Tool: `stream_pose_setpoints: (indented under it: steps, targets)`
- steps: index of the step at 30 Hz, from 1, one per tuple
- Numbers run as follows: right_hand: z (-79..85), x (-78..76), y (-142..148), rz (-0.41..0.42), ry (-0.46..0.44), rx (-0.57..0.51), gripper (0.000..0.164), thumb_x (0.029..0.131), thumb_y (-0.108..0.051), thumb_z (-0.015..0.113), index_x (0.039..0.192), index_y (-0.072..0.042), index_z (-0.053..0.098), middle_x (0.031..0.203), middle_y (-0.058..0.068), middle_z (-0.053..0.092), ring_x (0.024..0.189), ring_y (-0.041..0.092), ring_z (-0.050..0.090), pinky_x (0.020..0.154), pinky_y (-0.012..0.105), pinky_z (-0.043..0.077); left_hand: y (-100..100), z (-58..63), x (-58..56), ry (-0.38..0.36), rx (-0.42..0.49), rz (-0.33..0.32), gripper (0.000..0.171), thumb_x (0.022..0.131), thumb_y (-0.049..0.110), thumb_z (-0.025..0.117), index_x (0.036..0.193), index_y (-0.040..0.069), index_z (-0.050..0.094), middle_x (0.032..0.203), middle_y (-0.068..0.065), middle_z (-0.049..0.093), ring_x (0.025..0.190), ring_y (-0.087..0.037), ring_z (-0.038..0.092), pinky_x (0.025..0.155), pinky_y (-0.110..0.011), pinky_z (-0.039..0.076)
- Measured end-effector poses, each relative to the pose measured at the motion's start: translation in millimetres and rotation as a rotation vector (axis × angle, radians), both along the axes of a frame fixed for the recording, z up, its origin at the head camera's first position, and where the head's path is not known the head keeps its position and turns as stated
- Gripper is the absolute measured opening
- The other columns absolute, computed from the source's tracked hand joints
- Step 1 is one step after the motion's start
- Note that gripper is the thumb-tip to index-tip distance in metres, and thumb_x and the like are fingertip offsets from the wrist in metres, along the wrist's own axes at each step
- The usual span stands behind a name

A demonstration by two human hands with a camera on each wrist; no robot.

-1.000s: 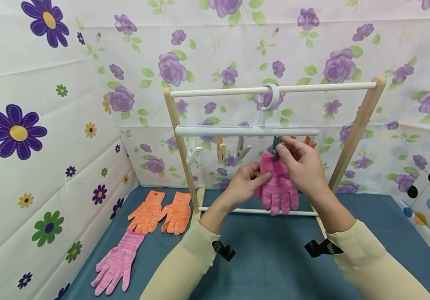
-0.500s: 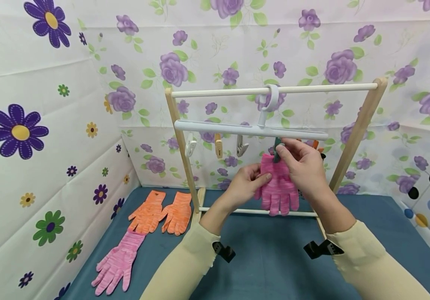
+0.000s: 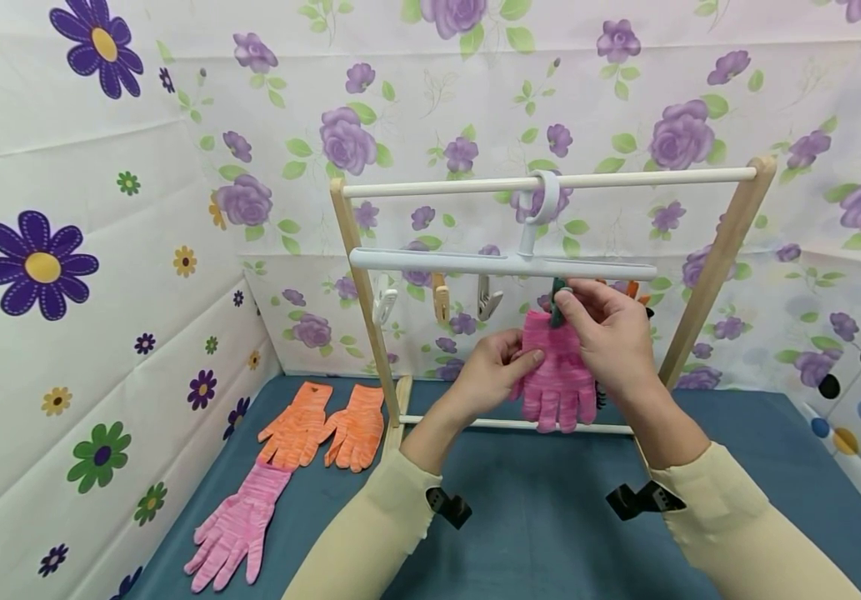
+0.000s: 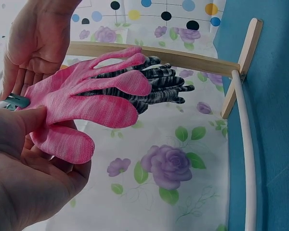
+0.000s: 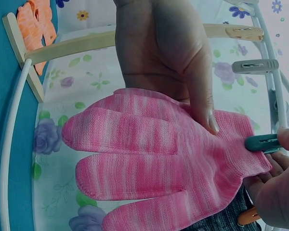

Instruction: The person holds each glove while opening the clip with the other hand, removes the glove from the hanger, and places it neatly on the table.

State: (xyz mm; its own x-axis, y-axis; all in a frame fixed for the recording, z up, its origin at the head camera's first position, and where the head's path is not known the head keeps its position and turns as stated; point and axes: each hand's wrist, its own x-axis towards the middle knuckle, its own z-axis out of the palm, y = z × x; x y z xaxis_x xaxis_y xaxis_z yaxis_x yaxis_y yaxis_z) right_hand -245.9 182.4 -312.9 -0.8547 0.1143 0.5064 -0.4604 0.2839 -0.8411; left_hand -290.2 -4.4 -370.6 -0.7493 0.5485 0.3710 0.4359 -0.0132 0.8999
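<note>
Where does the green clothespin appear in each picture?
Head: green clothespin, right of centre, around mid-height.
Left wrist: green clothespin, near the left edge, slightly above mid-height.
Right wrist: green clothespin, near the right edge, below mid-height.
Shared landmark: the held pink glove, the clothespin at its cuff.

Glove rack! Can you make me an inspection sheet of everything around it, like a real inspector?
Surface: blue tabletop, gloves lying toward its left side.
Job's things: pink glove held up, green clothespin at its cuff; white hanger hooked on the wooden rack; black-and-gray glove behind the pink one.
Clutter: two orange gloves and another pink glove lying flat.
Left hand: pinches the pink glove.
Right hand: pinches the green clothespin.
Cables: nothing seen.
Surroundings: purple-rose backdrop behind; daisy-print sheet at left.
</note>
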Motion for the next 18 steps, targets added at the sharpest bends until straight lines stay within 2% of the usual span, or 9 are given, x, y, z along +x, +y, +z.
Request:
stream_pose_setpoints:
  steps: [4, 12, 18]
  targets:
    - [-0.2, 0.3, -0.2, -0.001, -0.004, -0.005, 0.048, 0.107, -0.035, 0.067, 0.144, -0.005, 0.066, 0.125, 0.012, 0.07, 0.111, 0.011, 0.066, 0.092, 0.016, 0.053, -0.6, -0.9, 0.0, 0.011, -0.005, 0.007, 0.025, 0.11, 0.017, 0.062, 0.128, 0.001, 0.068, 0.071, -0.009, 0.057, 0.059, -0.031, 0.051, 0.051, -0.025, 0.041]
    - [-1.6, -0.5, 0.7, -0.003, 0.003, -0.017, 0.048, 0.107, -0.034, 0.067, 0.144, -0.003, 0.065, 0.119, 0.011, 0.076, 0.112, 0.011, 0.067, 0.092, 0.017, 0.053, -2.9, -4.7, 0.1, 0.032, -0.029, 0.025, 0.024, 0.11, 0.017, 0.063, 0.127, 0.001, 0.068, 0.069, -0.009, 0.055, 0.055, -0.019, 0.05, 0.051, -0.025, 0.041]
    - [-1.0, -1.0, 0.3, -0.023, 0.006, -0.01, 0.047, 0.107, -0.034, 0.068, 0.142, -0.004, 0.067, 0.121, 0.011, 0.073, 0.108, 0.011, 0.067, 0.088, 0.016, 0.053, -4.5, -8.7, -1.1, 0.045, -0.046, 0.036, 0.024, 0.11, 0.019, 0.063, 0.125, 0.001, 0.069, 0.069, -0.009, 0.055, 0.054, -0.013, 0.048, 0.051, -0.025, 0.039]
